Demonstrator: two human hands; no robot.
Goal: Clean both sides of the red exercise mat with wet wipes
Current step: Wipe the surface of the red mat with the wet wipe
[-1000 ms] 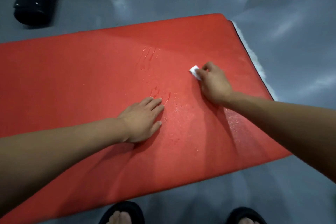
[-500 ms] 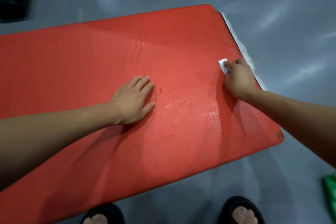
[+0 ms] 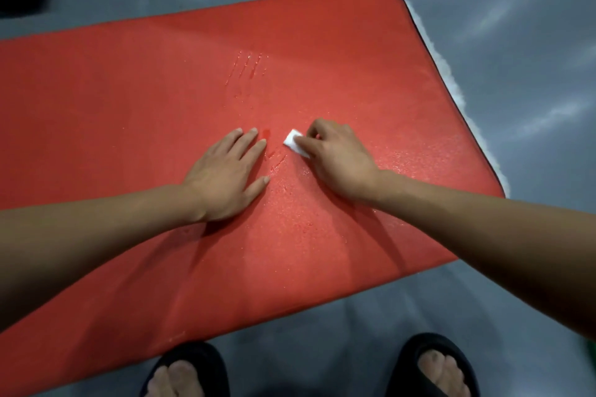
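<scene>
1. Swept back from the mat's right edge to mid-mat, close beside the braced palm: right hand (image 3: 335, 158) with its wipe.
2. Red exercise mat (image 3: 129, 100) flat on the grey floor (image 3: 516, 42), right end in view, left end out of frame; wet sheen and beads over the middle and right part, finger-drag streaks toward the far edge.
3. Probably soft, thick foam, light but floppy and broad; slick where wet. Best flipped by gripping a long edge or a dry corner with both hands.
4. Left hand (image 3: 225, 171) released, fingers straight, pressed flat on the mat, pinning it.
5. Right hand clenched round a folded white wet wipe (image 3: 293, 142), pressing it to the surface just beside the left fingertips.
6. Black slippers (image 3: 432, 361) at the near edge.
7. Upper side mid-wipe, by the look of it; underside presumably yet to do.
</scene>
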